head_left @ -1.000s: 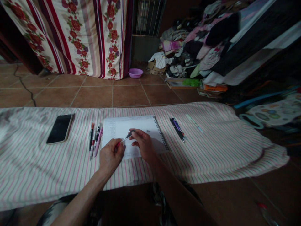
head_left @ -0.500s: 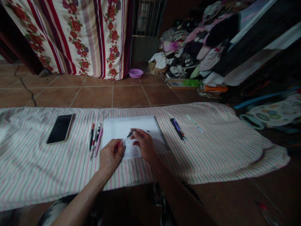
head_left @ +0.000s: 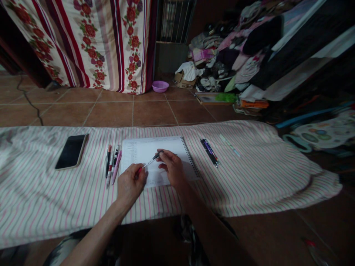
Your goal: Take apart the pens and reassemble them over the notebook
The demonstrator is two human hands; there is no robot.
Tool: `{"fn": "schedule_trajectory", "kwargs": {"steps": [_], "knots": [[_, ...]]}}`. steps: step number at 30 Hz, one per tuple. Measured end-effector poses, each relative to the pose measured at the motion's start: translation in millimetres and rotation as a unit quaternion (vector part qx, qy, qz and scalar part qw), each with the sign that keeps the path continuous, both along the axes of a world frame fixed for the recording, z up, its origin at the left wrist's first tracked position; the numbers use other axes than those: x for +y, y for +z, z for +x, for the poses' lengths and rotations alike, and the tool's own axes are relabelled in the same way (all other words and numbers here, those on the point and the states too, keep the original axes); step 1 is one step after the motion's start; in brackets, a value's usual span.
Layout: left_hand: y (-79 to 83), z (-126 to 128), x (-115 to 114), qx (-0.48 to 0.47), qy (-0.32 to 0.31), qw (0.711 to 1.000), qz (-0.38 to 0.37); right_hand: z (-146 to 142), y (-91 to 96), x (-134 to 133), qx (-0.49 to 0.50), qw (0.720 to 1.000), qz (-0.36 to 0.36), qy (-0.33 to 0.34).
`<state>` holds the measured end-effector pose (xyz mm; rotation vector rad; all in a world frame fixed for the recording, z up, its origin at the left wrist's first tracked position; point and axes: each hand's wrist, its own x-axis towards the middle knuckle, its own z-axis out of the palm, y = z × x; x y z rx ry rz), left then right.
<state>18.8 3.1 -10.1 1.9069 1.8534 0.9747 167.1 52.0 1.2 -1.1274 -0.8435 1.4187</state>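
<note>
My left hand (head_left: 131,181) is closed around a red pen barrel (head_left: 139,170) above the lower part of a spiral notebook (head_left: 163,143). From it a thin, pale, refill-like rod (head_left: 148,163) slants up to a dark pen part (head_left: 158,155), which the thumb and fingers of my right hand (head_left: 172,168) pinch. Both hands are over the white page, and the other ends of the pen parts are hidden in the fingers. Left of the notebook lie several pens (head_left: 113,165), one pink and one with a red band.
A phone (head_left: 71,151) lies on the striped cloth (head_left: 91,199) at the left. To the right are dark and purple pens (head_left: 210,152) and a pale, slim stick (head_left: 229,145). Beyond the cloth, a purple basin (head_left: 160,87) sits on the tiled floor near piled clothes (head_left: 216,55).
My right hand has shifted slightly up and right with the dark part, and more of the pale rod shows. A small black piece on the page is now mostly covered by that hand.
</note>
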Motion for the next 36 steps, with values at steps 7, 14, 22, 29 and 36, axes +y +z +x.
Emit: {"fn": "schedule_trajectory", "kwargs": {"steps": [7,14,22,29,36], "knots": [[-1.3,-1,2,0.013,0.000,1.000,0.007,8,6.2,3,-0.003,1.000,0.006,-0.028],[-0.2,-1,1,0.031,-0.011,0.999,0.015,16,10.0,5,-0.041,0.998,0.022,-0.039],[-0.6,-1,2,0.063,-0.017,0.997,0.042,41,3.5,21,-0.142,0.983,0.062,-0.099],[-2.4,1,4,0.087,-0.018,0.995,0.048,61,-7.8,29,-0.191,0.968,0.107,-0.122],[-1.0,3,4,0.093,-0.016,0.994,0.056,69,-17.5,34,-0.248,0.946,0.112,-0.177]]}}
